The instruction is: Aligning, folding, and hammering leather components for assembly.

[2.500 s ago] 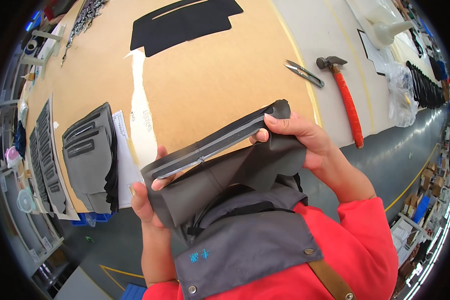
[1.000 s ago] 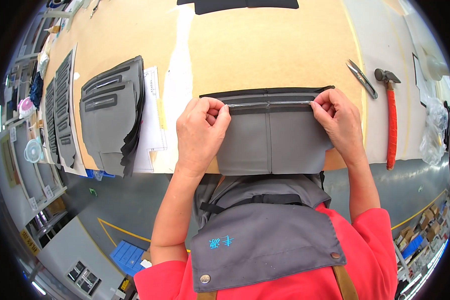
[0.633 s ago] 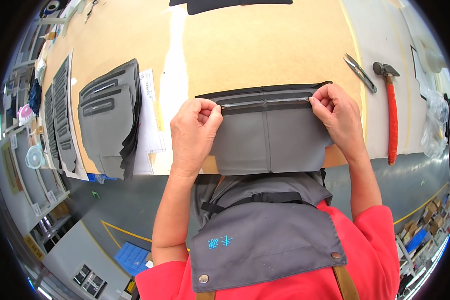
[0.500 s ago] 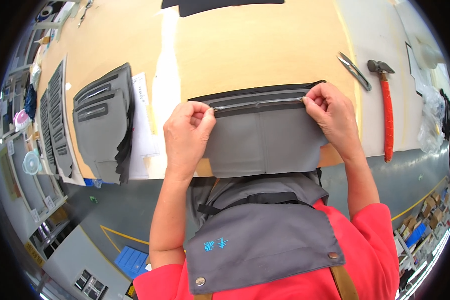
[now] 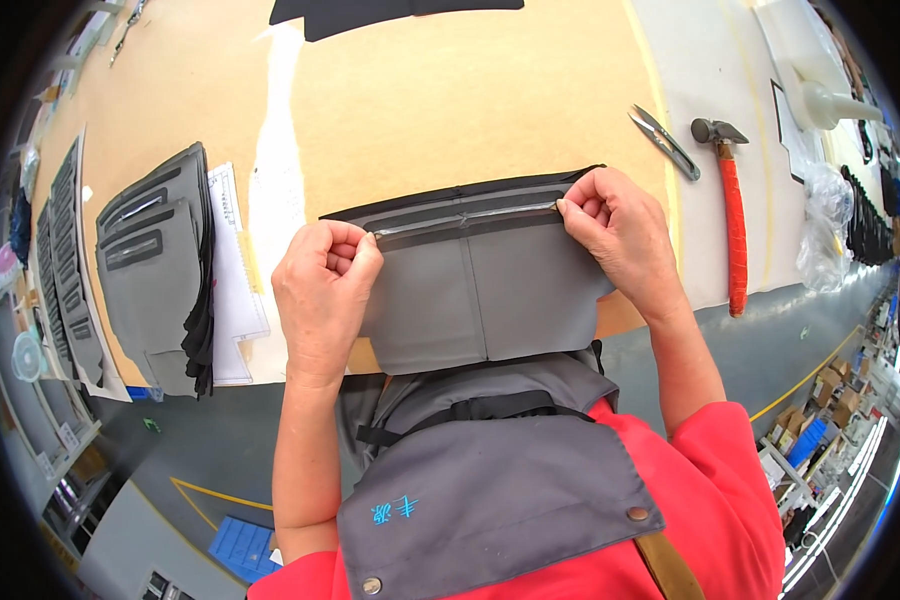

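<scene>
A grey sheet-material panel (image 5: 420,310) with a black top edge lies in front of me, its near edge at the table's front. A seam runs down its middle. Along a darker band near its top stretches a narrow shiny strip (image 5: 470,214). My left hand (image 5: 320,285) pinches the strip's left end between thumb and fingertips. At its other end my right hand (image 5: 625,230) pinches in the same way, fingers curled. Whether the strip is fixed to the panel between my hands, I cannot tell.
Thread snips (image 5: 665,142) and a red-handled hammer (image 5: 733,220) lie at the right. At the left are stacked grey panels (image 5: 160,290) with slotted openings and white paper sheets (image 5: 232,320). A black piece (image 5: 390,12) lies at the far edge; a clear plastic bag (image 5: 827,230) sits far right.
The whole view has shifted, so the table and its things appear farther left. Both hands keep their pinch on the strip's ends, with little visible change against the panel.
</scene>
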